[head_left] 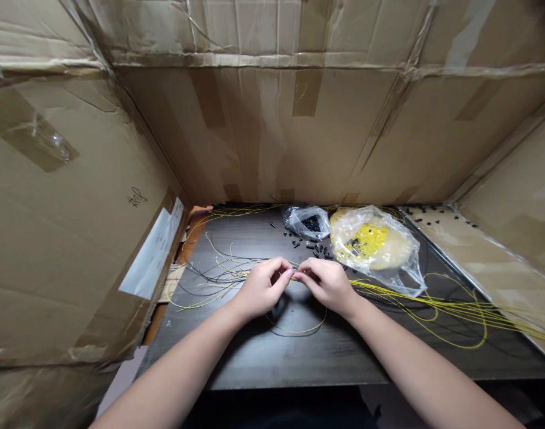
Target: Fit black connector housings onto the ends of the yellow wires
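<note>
Over the middle of the table, my left hand (267,285) and my right hand (328,283) meet thumb to thumb, both closed in a pinch. A thin yellow wire (299,332) hangs in a loop below them, running up to the fingers of each hand. Whether a small part sits at the fingertips is hidden. Behind and under the hands lies a bundle of long yellow wires (388,292), reaching to the right table edge. On the left, yellow and black wire ends (218,277) fan out.
Beyond the hands, small black pieces (319,250) lie scattered near a clear bag of black pieces (311,223). A larger clear bag (401,256) holds small yellow pieces (373,238). Cardboard walls (272,137) enclose the dark table (254,357) at the back and sides.
</note>
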Tool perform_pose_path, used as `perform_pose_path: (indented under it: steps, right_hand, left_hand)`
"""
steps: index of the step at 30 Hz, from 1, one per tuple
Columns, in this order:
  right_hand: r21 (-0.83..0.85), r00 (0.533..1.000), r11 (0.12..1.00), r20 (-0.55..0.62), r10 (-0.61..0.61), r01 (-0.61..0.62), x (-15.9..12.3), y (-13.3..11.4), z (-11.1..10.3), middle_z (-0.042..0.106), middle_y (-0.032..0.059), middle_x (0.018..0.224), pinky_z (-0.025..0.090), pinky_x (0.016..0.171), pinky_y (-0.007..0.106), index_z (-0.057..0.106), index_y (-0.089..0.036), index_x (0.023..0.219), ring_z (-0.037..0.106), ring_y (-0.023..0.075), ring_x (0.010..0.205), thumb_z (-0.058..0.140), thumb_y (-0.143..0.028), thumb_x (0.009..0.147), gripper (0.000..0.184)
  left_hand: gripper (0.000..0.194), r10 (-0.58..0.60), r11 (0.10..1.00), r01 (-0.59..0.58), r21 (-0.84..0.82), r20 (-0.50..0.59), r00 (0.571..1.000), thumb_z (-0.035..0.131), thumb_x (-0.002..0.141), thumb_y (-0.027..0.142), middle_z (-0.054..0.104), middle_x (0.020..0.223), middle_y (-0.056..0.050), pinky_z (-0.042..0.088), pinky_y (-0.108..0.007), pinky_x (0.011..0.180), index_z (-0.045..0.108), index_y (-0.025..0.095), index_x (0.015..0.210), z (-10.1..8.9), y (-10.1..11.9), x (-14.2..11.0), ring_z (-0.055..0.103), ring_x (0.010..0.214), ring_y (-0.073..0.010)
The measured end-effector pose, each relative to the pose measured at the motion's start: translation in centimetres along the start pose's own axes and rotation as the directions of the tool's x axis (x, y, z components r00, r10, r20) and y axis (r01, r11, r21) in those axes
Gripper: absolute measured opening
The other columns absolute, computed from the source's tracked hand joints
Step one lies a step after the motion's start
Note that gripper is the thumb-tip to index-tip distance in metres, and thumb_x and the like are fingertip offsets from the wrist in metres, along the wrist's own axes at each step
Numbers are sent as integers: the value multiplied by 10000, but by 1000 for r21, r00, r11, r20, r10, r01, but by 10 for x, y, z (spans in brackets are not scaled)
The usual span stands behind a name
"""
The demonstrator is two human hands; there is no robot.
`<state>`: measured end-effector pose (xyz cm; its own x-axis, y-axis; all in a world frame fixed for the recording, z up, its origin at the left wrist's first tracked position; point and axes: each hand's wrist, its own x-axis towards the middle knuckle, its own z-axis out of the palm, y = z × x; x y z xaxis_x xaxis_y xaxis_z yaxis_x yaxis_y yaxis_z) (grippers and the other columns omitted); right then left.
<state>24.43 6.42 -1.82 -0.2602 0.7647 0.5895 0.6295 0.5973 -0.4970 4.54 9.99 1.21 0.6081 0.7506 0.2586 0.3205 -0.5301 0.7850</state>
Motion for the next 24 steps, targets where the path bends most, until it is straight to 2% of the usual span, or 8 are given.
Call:
perform_pose_path:
  steps: [4, 7, 15, 24]
  right_hand:
    - [127, 987, 982, -64, 150, -141, 1, 0, 1, 599, 9, 670, 414, 564, 266, 625, -197, 896, 529, 134, 574, 583, -371, 947, 186]
    - [212, 971, 957, -90, 219, -196, 3, -2, 0, 607, 13, 688, 426, 565, 259, 616, -193, 861, 535, 131, 588, 578, -360, 947, 193]
    - [211, 970, 959, -109, 217, -191, 3, -7, 1, 647, 24, 738, 473, 591, 272, 649, -191, 945, 572, 138, 613, 603, -341, 928, 159]
    - [215, 964, 956, -130, 232, -201, 3, -12, 0, 665, 33, 743, 483, 587, 279, 661, -185, 945, 585, 143, 610, 622, -336, 910, 160]
  left_hand:
    - [238, -84, 991, 79, -107, -48, 995, 490, 962, 377, 570, 719, 13, 379, -241, 617, 591, 171, 895, 3, -3, 0, 496, 643, -118]
    - [249, -132, 978, 117, -174, -82, 988, 494, 961, 393, 534, 712, 22, 364, -235, 604, 577, 167, 899, 4, -4, 0, 464, 630, -107]
    - [264, -163, 962, 131, -241, -116, 980, 511, 956, 409, 514, 716, 28, 354, -232, 601, 576, 164, 884, 7, -3, 0, 438, 630, -101]
    - [252, -131, 974, 104, -203, -126, 983, 515, 954, 401, 547, 722, 19, 361, -230, 607, 585, 168, 888, 9, -3, -2, 460, 631, -104]
